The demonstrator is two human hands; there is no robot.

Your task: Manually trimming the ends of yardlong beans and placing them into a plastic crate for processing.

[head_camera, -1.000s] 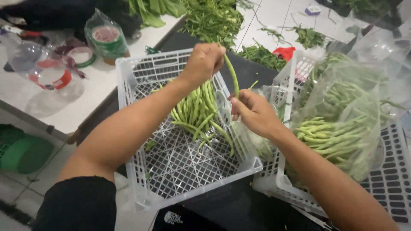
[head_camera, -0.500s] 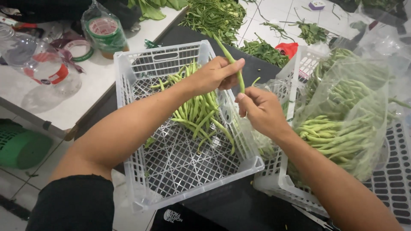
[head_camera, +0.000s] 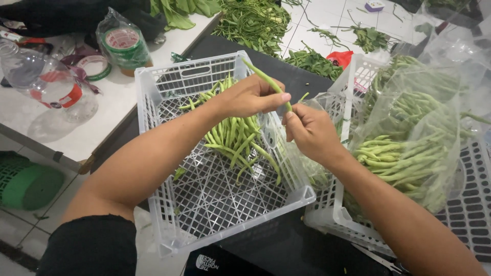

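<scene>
While the white crate (head_camera: 204, 204) sits below with a heap of green beans (head_camera: 235, 135) in it, the person holds one long bean (head_camera: 266, 82) above its right wall. Its long axis slants up and left from the fingers. The left hand (head_camera: 248, 97) pinches mid-pod; the right hand (head_camera: 307, 130) nips its lower tip. The pod looks slim, smooth, pale green.

A dark work surface (head_camera: 307, 82) carries two white plastic crates (head_camera: 215, 204), side by side. To the left, a white table (head_camera: 66, 135) holds a clear plastic bottle (head_camera: 46, 84) and bagged tape rolls (head_camera: 125, 46). Far off, loose greens (head_camera: 255, 20) lie on the tiled floor (head_camera: 337, 15).
</scene>
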